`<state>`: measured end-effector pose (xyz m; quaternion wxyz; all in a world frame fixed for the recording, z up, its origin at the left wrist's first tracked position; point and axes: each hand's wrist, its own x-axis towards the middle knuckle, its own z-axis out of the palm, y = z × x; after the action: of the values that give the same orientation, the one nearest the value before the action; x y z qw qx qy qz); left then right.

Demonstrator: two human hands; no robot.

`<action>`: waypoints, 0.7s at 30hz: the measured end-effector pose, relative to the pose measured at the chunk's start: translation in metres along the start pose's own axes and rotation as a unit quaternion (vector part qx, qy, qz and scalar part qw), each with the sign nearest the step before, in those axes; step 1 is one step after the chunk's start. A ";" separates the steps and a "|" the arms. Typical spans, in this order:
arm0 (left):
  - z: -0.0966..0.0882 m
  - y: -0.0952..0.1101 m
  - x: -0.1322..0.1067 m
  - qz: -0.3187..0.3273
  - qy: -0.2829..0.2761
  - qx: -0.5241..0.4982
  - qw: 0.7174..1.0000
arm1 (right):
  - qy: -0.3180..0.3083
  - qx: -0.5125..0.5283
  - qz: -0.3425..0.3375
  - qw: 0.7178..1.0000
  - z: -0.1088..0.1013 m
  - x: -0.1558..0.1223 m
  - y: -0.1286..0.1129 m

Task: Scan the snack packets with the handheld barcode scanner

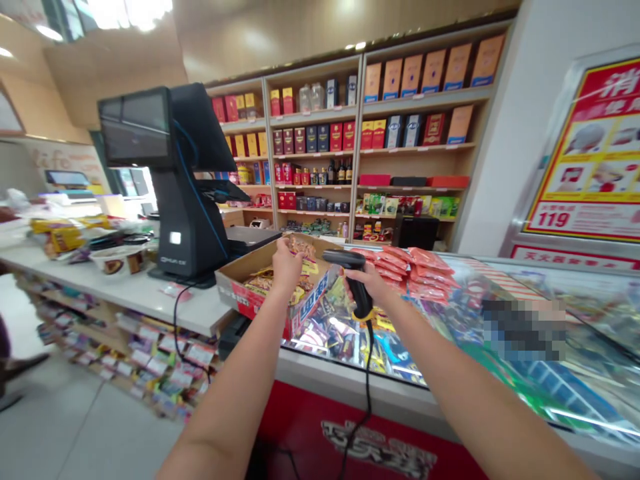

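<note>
My left hand (286, 265) is closed on a small snack packet (303, 249), holding it up above an open cardboard box (260, 287) of similar packets on the counter. My right hand (373, 283) grips the handle of a black barcode scanner (345, 261), whose head points left at the packet. The scanner's black cable (369, 373) hangs down over the front of the counter. The two hands are close together, a short gap between packet and scanner head.
A black checkout terminal with screen (165, 173) stands left of the box on the white counter (150, 293). Red packets (415, 270) are stacked on the glass display case (450, 333). Shelves of boxed goods (350, 133) fill the back wall. A poster (595, 160) hangs right.
</note>
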<state>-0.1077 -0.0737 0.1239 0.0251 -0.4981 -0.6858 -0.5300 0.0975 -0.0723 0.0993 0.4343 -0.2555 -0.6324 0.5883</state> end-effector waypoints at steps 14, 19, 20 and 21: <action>0.017 -0.004 -0.010 0.105 -0.079 0.167 0.977 | 0.069 0.028 0.003 0.997 -0.027 -0.017 0.010; 0.076 0.037 -0.053 0.219 -0.198 0.087 0.952 | 0.132 0.026 0.007 0.991 -0.070 -0.037 0.007; 0.087 0.042 -0.060 0.213 -0.231 0.094 0.945 | 0.144 0.028 0.008 0.989 -0.078 -0.041 0.007; 0.099 0.045 -0.065 0.199 -0.258 0.109 0.939 | 0.153 0.032 0.008 0.988 -0.086 -0.044 0.008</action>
<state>0.0060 -0.0449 0.0757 0.0066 -0.7384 -0.6093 -0.2891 0.1905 -0.0629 0.0749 0.5290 -0.3341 -0.5373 0.5656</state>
